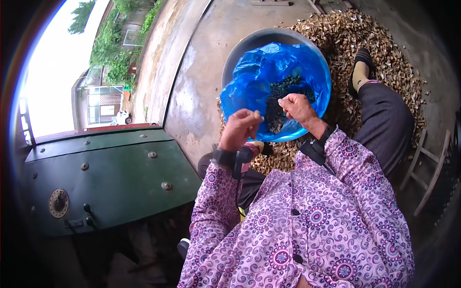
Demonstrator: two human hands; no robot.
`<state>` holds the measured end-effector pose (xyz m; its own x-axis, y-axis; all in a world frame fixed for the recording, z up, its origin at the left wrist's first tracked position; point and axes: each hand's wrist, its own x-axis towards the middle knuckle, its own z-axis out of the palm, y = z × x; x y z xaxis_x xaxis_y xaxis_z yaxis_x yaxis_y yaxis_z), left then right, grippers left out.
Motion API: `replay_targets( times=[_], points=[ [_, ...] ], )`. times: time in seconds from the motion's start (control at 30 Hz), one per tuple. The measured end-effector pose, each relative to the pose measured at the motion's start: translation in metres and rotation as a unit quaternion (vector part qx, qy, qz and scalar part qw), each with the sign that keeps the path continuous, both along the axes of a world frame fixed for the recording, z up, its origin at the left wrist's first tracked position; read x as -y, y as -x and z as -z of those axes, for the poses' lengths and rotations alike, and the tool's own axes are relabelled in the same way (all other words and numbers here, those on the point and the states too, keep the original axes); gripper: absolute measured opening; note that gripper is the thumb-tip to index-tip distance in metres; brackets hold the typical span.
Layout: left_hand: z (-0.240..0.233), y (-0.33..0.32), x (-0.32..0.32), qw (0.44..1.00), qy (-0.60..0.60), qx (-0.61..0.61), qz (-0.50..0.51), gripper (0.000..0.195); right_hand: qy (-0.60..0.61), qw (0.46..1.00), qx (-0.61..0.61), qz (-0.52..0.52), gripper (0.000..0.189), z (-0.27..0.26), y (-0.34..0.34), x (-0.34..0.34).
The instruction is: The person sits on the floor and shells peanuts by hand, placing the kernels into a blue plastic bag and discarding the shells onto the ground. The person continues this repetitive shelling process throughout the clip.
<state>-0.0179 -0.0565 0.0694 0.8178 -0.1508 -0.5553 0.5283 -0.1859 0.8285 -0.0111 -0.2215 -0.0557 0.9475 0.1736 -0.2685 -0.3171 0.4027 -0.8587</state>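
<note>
A round metal basin [234, 59] stands on the floor before me, lined with a crumpled blue plastic bag [266, 66]. Inside the bag lie many small dark pieces [275, 118], too small to name. My left hand [240, 129] hovers over the basin's near left side, its fingers curled and the thumb against the forefinger. Over the near right part of the bag is my right hand [299, 109], thumb and forefinger pinched together. Whether either pinch holds something small, or a fold of the bag, I cannot tell. Black straps circle both wrists.
Nut shells [360, 32] spread over the concrete floor [201, 68] around the basin and under my right foot [361, 68]. A green metal cabinet or machine housing [119, 180] with knobs stands at left. A wooden frame [426, 172], perhaps a stool, lies at right. Plants grow outside.
</note>
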Motion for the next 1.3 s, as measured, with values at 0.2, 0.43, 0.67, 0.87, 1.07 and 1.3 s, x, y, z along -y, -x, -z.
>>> replay_targets(
  times=[0.2, 0.43, 0.67, 0.87, 1.07, 1.3],
  points=[
    [0.016, 0.033, -0.01, 0.977, -0.088, -0.086, 0.175, 0.014, 0.125, 0.99, 0.058, -0.034, 0.019, 0.037, 0.006, -0.012],
    [0.022, 0.032, -0.019, 0.993, -0.018, -0.083, 0.083, 0.017, -0.055, 0.988, -0.103, 0.101, 0.009, 0.073, -0.016, 0.029],
    [0.041, 0.035, -0.032, 0.996, 0.015, -0.076, 0.041, 0.017, 0.053, 0.992, -0.073, 0.088, 0.02, 0.067, -0.028, 0.015],
    [0.061, 0.039, -0.041, 0.994, 0.066, -0.087, 0.024, 0.017, 0.454, 0.881, 0.128, 0.029, 0.022, 0.11, -0.033, -0.015],
    [0.06, 0.041, -0.053, 0.992, 0.065, -0.103, -0.03, 0.018, 0.611, 0.782, 0.111, -0.059, 0.018, 0.116, -0.025, -0.046],
    [0.073, 0.036, -0.059, 0.989, 0.093, -0.11, -0.028, 0.014, 0.636, 0.766, 0.082, -0.047, 0.016, 0.085, -0.021, -0.056]
  ],
)
